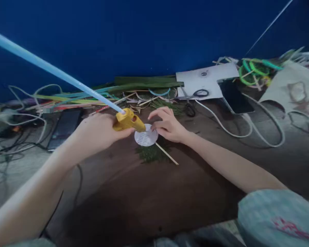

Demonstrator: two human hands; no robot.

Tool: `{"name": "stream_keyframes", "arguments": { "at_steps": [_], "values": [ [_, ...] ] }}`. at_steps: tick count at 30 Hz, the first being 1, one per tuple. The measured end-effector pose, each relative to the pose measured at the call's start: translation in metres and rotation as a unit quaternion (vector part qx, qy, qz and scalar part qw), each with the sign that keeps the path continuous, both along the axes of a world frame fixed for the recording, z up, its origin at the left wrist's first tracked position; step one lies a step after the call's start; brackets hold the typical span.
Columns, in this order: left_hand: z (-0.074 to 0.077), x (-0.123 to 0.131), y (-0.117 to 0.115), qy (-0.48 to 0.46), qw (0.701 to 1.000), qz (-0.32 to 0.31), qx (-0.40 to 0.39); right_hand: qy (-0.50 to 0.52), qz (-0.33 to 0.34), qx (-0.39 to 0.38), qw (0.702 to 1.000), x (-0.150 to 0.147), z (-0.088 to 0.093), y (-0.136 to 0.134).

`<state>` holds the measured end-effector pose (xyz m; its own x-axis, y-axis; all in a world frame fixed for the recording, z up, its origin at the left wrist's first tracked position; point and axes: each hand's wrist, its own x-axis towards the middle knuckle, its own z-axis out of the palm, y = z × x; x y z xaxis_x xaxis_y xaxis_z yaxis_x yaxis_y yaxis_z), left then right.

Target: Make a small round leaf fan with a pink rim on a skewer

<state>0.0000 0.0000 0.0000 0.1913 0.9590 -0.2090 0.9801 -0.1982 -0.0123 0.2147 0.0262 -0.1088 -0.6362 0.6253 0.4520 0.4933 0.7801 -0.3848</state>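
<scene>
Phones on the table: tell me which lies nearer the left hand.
The left phone, beside the left hand; the other phone lies right of the right hand, with a white cable at its end.

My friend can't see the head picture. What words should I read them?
A person's left hand holds a yellow glue gun, with a long pale-blue stick coming from its back, over a round white printed paper disc; the right hand is at the disc's edge. A thin wooden stick pokes out past it over a dark brown table.
</scene>
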Motion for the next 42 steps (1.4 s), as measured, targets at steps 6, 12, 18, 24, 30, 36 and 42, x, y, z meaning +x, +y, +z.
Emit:
{"name": "stream_keyframes", "arguments": {
  "at_steps": [6,12,18,24,30,36,42],
  "values": [
    [0.005,-0.001,0.002,0.037,0.999,-0.037,0.007,-0.003,-0.001,-0.009,1.000,0.000,0.002,-0.002],
    [0.006,-0.009,-0.005,-0.098,0.989,-0.052,0.093,0.046,-0.017,-0.013,0.999,0.000,0.002,-0.002],
    [-0.006,-0.041,-0.033,-0.079,0.973,0.014,0.215,0.085,-0.047,-0.031,0.995,-0.002,0.003,-0.001],
    [-0.034,-0.086,-0.059,0.016,0.975,0.080,0.205,0.101,-0.055,-0.032,0.993,-0.002,0.003,-0.001],
    [-0.062,-0.106,-0.075,0.133,0.964,0.064,0.221,0.111,-0.060,-0.028,0.992,-0.002,0.000,-0.002],
    [-0.081,-0.105,-0.069,0.150,0.965,0.062,0.205,0.107,-0.063,-0.006,0.992,-0.001,0.000,-0.005],
    [-0.088,-0.108,-0.064,0.163,0.965,0.049,0.202,0.078,-0.113,-0.018,0.990,0.001,0.013,-0.010]
  ]
}}
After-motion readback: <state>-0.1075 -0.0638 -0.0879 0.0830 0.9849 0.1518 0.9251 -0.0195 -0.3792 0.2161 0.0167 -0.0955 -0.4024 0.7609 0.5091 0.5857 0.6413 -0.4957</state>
